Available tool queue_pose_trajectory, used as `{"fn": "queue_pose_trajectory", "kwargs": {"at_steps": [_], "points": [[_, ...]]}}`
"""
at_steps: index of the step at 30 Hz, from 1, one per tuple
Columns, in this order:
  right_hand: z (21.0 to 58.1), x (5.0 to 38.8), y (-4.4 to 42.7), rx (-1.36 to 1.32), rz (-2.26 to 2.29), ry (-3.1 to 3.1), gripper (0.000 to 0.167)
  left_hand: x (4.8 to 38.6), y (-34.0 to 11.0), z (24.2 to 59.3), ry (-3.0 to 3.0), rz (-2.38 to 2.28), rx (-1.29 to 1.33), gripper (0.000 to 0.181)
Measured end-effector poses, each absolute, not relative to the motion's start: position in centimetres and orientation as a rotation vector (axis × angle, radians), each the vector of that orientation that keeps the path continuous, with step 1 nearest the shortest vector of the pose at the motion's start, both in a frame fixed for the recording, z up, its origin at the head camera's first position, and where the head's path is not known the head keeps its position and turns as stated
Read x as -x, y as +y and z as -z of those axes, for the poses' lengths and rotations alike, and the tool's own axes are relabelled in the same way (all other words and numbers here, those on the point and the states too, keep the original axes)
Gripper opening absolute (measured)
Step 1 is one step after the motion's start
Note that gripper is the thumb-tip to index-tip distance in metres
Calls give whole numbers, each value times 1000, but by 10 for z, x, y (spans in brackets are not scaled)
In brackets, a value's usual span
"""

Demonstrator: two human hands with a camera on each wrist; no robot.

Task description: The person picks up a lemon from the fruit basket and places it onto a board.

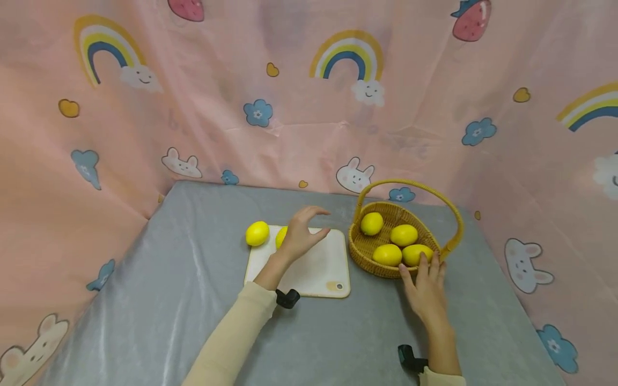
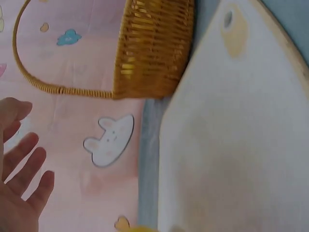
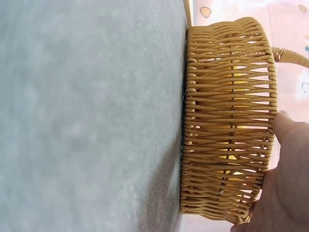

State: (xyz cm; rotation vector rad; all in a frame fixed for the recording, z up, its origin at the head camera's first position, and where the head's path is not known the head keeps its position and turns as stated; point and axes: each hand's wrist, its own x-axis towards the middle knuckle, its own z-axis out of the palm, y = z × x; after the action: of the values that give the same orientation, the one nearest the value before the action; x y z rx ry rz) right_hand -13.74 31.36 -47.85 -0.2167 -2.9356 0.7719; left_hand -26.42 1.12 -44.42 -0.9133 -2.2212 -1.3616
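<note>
Above the white cutting board (image 1: 314, 262) hangs the left hand (image 1: 300, 236), thumb and fingers spread apart with nothing between them; the left wrist view also shows this hand (image 2: 21, 169) empty. One lemon (image 1: 257, 234) lies at the board's upper left corner, and another lemon (image 1: 281, 237) is partly hidden behind the left hand. The right hand (image 1: 427, 292) rests at the near right rim of the wicker basket (image 1: 372, 266), fingers over the rim by a lemon (image 1: 416, 254). In the right wrist view, the thumb of the right hand (image 3: 289, 169) touches the basket's rim (image 3: 273, 92).
Inside the basket are three more lemons, at the back left (image 1: 372, 223), the middle (image 1: 404, 235) and the front (image 1: 387, 255). Its tall handle (image 1: 410, 183) arches over it. A grey cloth (image 1: 145, 300) covers the table, with a pink patterned curtain (image 1: 299, 128) behind and at both sides.
</note>
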Motion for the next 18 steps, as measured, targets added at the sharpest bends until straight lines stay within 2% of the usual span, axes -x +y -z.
{"fn": "queue_pose_trajectory", "kwargs": {"at_steps": [8,18], "points": [[478,137,314,223,-754,-2926,83,265,67,437,-2237,1696,1156,35],[477,136,313,242,-767,-2916,83,268,122,441,-2320,1967,1275,33]]}}
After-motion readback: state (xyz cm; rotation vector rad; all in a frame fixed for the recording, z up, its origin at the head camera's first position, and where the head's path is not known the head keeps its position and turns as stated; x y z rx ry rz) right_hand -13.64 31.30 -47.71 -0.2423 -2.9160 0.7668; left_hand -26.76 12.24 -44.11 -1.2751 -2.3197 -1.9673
